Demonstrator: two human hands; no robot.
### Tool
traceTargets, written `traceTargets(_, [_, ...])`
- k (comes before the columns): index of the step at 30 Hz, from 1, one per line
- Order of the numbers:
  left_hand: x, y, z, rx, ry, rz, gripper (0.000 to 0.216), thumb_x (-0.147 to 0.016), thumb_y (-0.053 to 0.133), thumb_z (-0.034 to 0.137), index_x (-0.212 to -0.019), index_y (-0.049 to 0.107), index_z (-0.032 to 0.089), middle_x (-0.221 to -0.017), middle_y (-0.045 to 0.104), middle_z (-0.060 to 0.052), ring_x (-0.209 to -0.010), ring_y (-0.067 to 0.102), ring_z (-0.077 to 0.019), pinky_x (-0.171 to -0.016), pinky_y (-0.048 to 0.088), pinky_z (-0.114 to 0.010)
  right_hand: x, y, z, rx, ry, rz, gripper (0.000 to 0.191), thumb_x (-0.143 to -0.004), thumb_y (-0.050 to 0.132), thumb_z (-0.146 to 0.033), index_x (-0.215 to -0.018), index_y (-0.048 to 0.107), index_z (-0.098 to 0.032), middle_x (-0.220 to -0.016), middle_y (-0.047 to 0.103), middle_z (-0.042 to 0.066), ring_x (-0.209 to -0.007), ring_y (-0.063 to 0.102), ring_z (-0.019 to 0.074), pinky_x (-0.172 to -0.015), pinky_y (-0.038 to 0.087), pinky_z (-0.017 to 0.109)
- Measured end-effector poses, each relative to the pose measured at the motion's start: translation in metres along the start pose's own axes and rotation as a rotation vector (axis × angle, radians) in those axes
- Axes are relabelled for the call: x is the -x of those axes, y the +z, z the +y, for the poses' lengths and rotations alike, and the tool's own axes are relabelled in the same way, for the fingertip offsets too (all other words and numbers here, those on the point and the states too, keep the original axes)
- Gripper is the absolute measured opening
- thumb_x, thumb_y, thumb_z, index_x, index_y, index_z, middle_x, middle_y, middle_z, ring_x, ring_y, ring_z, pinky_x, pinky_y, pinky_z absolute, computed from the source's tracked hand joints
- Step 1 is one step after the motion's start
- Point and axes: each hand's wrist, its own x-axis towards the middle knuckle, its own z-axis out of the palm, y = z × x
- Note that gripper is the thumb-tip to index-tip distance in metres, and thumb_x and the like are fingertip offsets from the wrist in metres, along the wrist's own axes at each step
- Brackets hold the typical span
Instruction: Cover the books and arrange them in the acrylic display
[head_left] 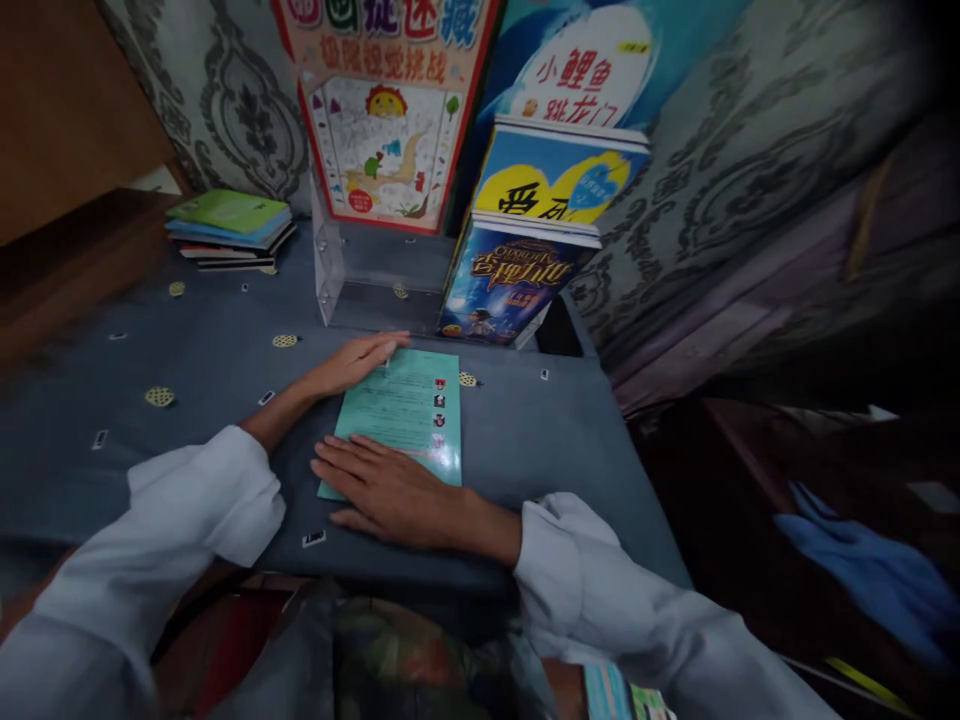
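Observation:
A thin teal book [405, 400] lies on the dark grey tablecloth [540, 430] in front of me, its printed side up with small pictures down the right edge. Against its upper left corner rests my left hand [356, 362], fingers stretched out to the right. My right hand [397, 490] lies flat across the lower part of the book, its fingers reaching past the left edge. Both hands are open, and neither grips the book. The lower corner of the book is partly hidden under my right hand.
A clear acrylic rack [330, 270] stands behind the book, holding a puzzle book [386, 150] on the left and a blue novel [510, 285] in front of other books on the right. A stack of thin books [229, 228] lies at the back left. Blue cloth [862, 570] hangs at right.

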Motion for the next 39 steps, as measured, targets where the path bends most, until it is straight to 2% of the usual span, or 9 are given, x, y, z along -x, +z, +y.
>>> traceTargets(4, [0.003,0.007,-0.001,0.024,0.003,0.068,0.077,-0.095,0.032,0.074,-0.134,0.064,0.015,-0.148,0.056,-0.012,-0.139,0.051,-0.0303,-0.119,0.035,-0.046,0.010,-0.006,0.018,-0.024,0.149,0.094,0.051,-0.106,0.042,-0.034,-0.152,0.042,-0.012,-0.160,0.041,0.016,-0.153,0.030,0.0221,-0.126,0.029,0.044])
traceTargets(9, [0.003,0.011,-0.004,0.032,0.009,0.129,0.080,-0.095,0.030,0.075,-0.136,0.062,0.015,-0.145,0.059,-0.013,-0.137,0.053,-0.0301,-0.120,0.036,-0.047,0.026,-0.020,0.076,0.043,0.337,0.219,0.051,-0.106,0.039,-0.035,-0.152,0.044,-0.013,-0.160,0.041,0.017,-0.152,0.031,0.0260,-0.125,0.029,0.051])
traceTargets(13, [0.004,0.013,-0.004,-0.120,0.043,0.120,0.075,-0.097,0.028,0.071,-0.137,0.061,0.017,-0.146,0.058,-0.012,-0.138,0.052,-0.0288,-0.120,0.037,-0.046,0.039,-0.034,0.120,0.078,0.520,0.306,0.052,-0.106,0.035,-0.032,-0.152,0.043,-0.012,-0.160,0.041,0.017,-0.152,0.032,0.0271,-0.124,0.029,0.054])
traceTargets(16, [0.005,0.018,-0.004,-0.301,0.080,0.070,0.069,-0.100,0.027,0.065,-0.140,0.058,0.018,-0.151,0.054,-0.010,-0.143,0.047,-0.0270,-0.122,0.034,-0.046,0.043,-0.037,0.131,0.082,0.550,0.328,0.052,-0.105,0.034,-0.032,-0.153,0.042,-0.013,-0.161,0.039,0.016,-0.153,0.030,0.0258,-0.124,0.028,0.053])
traceTargets(20, [0.006,0.023,-0.007,-0.455,0.126,0.030,0.064,-0.103,0.027,0.057,-0.142,0.055,0.015,-0.153,0.051,-0.011,-0.147,0.041,-0.0251,-0.124,0.030,-0.047,0.042,-0.035,0.128,0.088,0.568,0.308,0.055,-0.104,0.034,-0.032,-0.153,0.041,-0.008,-0.161,0.037,0.018,-0.154,0.027,0.0261,-0.124,0.026,0.053])
traceTargets(24, [0.006,0.025,-0.009,-0.513,0.138,0.017,0.062,-0.103,0.027,0.054,-0.141,0.056,0.013,-0.153,0.052,-0.012,-0.148,0.040,-0.0244,-0.124,0.029,-0.046,0.040,-0.035,0.125,0.104,0.573,0.301,0.055,-0.104,0.036,-0.034,-0.154,0.040,-0.013,-0.163,0.035,0.016,-0.154,0.025,0.0254,-0.124,0.025,0.053])
traceTargets(28, [0.007,0.024,-0.006,-0.549,0.142,0.004,0.062,-0.103,0.026,0.053,-0.139,0.058,0.014,-0.152,0.053,-0.011,-0.147,0.040,-0.0233,-0.124,0.029,-0.046,0.043,-0.034,0.117,0.148,0.605,0.241,0.060,-0.104,0.038,-0.038,-0.155,0.035,-0.007,-0.165,0.030,0.018,-0.156,0.019,0.0269,-0.125,0.020,0.054])
traceTargets(34, [0.008,0.024,-0.002,-0.575,0.136,-0.001,0.062,-0.103,0.025,0.054,-0.140,0.057,0.015,-0.152,0.053,-0.010,-0.148,0.040,-0.0240,-0.123,0.030,-0.048,0.057,-0.029,0.087,0.174,0.582,0.173,0.066,-0.104,0.034,-0.045,-0.158,0.029,-0.007,-0.166,0.025,0.017,-0.157,0.015,0.0274,-0.126,0.014,0.054])
traceTargets(39, [0.009,0.024,-0.001,-0.587,0.142,0.004,0.062,-0.103,0.025,0.053,-0.140,0.057,0.015,-0.151,0.053,-0.011,-0.147,0.041,-0.0238,-0.123,0.030,-0.048,0.075,-0.021,0.053,0.160,0.497,0.134,0.071,-0.104,0.033,-0.053,-0.159,0.027,-0.007,-0.167,0.022,0.018,-0.157,0.011,0.0271,-0.127,0.010,0.053])
